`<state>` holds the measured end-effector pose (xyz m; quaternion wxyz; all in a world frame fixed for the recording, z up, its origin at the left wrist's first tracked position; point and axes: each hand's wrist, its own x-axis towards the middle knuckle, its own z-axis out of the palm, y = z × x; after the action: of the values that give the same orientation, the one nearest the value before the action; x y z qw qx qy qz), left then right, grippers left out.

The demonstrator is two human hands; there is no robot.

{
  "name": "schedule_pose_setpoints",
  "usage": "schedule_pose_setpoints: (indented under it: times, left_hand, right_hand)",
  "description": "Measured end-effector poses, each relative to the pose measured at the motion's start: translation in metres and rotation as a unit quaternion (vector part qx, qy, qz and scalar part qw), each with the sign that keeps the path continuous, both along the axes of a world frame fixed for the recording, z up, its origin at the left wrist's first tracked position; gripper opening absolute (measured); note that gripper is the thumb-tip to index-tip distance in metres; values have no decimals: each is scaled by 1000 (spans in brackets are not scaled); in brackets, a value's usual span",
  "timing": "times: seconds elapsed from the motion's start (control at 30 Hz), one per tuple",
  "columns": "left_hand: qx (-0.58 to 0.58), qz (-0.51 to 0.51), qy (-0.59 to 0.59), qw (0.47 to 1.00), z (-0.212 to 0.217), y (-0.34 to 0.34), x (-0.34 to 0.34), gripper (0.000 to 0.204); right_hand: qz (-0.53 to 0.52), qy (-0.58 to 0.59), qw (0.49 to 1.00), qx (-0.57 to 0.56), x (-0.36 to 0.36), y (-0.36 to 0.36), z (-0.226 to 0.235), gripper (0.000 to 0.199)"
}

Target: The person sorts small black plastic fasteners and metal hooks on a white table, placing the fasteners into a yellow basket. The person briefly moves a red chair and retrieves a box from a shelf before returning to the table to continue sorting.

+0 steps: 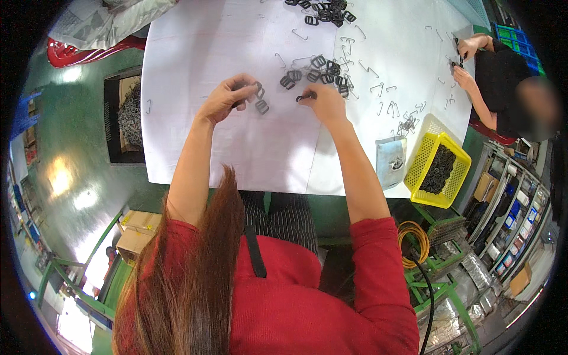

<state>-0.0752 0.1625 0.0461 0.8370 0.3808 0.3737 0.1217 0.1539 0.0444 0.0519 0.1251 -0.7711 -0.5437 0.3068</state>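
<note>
Left hand (228,99) pinches a black buckle (259,90), a second buckle (261,107) just below; right hand (328,105) grips a small dark piece (303,97), best held by its edges, I'd say; beyond, more buckles (326,77) on the table (177,136).

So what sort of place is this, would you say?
Probably a small factory or assembly workshop: small black parts lie piled among bent wire pieces on a white table, a yellow basket holds dark pieces, and a co-worker is at the right.
</note>
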Motion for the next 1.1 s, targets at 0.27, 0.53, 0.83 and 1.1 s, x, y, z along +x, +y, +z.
schedule_pose_setpoints:
  times: [0.27, 0.53, 0.83, 1.1]
  left_hand:
    - [92, -12, 177, 980, 5, 7, -2, 18]
    - [279, 12, 250, 927, -6, 2, -13, 20]
    - [359, -32, 265, 894, -6, -37, 5, 22]
    - [297, -168, 162, 926, 23, -125, 143, 19]
  right_hand:
    - [-314, 458, 825, -105, -28, -36, 26, 21]
    - [-355, 512, 776, -101, -51, -63, 20, 20]
    - [-390, 521, 756, -76, -29, -96, 33, 21]
    - [-535, 411, 734, 79, 99, -211, 94, 29]
